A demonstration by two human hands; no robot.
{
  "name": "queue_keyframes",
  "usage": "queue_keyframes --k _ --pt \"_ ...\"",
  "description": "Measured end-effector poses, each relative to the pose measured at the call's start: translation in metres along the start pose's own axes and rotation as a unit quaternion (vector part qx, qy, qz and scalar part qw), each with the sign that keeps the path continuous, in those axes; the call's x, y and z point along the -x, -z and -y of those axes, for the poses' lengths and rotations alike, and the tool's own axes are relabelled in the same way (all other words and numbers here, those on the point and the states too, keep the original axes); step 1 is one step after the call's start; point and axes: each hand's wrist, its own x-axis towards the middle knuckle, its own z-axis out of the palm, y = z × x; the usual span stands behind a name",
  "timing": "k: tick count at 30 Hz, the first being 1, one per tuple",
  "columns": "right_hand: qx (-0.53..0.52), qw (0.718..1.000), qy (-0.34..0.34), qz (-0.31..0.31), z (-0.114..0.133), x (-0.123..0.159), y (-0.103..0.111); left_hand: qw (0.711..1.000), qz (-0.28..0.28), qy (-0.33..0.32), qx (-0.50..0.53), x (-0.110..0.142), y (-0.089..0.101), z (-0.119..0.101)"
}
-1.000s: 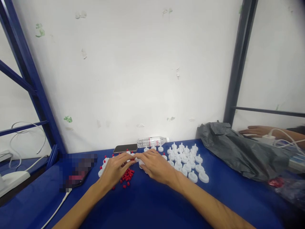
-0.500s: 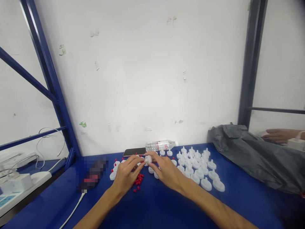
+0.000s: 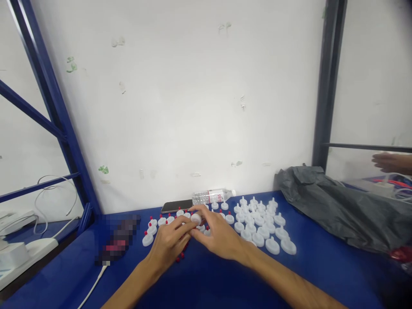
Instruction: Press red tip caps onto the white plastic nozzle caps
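Observation:
My left hand (image 3: 169,243) and my right hand (image 3: 216,234) meet over the middle of the blue table (image 3: 206,279). Between their pinched fingertips sits a small round white plastic cap (image 3: 195,218), gripped by my right hand, with my left fingers touching it. Small red plugs (image 3: 180,256) lie on the table under my left hand. To the left stands a row of white caps with red tips (image 3: 151,227). To the right lie several plain white caps (image 3: 267,227) in a cluster.
A dark phone (image 3: 176,206) and a lying water bottle (image 3: 212,196) rest by the white wall. A crumpled grey plastic bag (image 3: 337,206) fills the right side. A blurred item with a white cable (image 3: 117,240) lies left. Another person's hand (image 3: 391,162) shows at far right.
My hands have lifted a white cap off the table and hold it between the fingertips. The view shifted right, then partly back. The other person's hand drew away to the right.

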Motion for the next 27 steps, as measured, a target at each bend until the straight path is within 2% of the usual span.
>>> queue_keyframes --k 3,7,12,15,20,27 --pt "0.006 1.0 0.008 -0.003 -0.002 -0.004 0.004 1.0 0.005 0.001 -0.01 0.0 -0.001 0.001" --pt "0.073 0.996 0.007 -0.046 -0.021 -0.014 0.02 0.998 0.03 0.059 -0.014 0.0 -0.002 0.005" --pt "0.127 0.987 -0.047 -0.091 -0.052 -0.019 0.048 0.986 0.08 0.147 -0.017 0.0 0.002 0.011" --pt "0.146 0.98 -0.084 -0.106 -0.063 -0.019 0.057 0.978 0.115 0.172 -0.025 0.001 0.003 0.014" --pt "0.174 0.972 -0.116 -0.111 -0.066 -0.02 0.06 0.974 0.127 0.187 -0.028 0.002 0.001 0.019" --pt "0.216 0.963 -0.119 -0.109 -0.06 -0.019 0.061 0.971 0.142 0.192 -0.027 0.0 0.003 0.02"
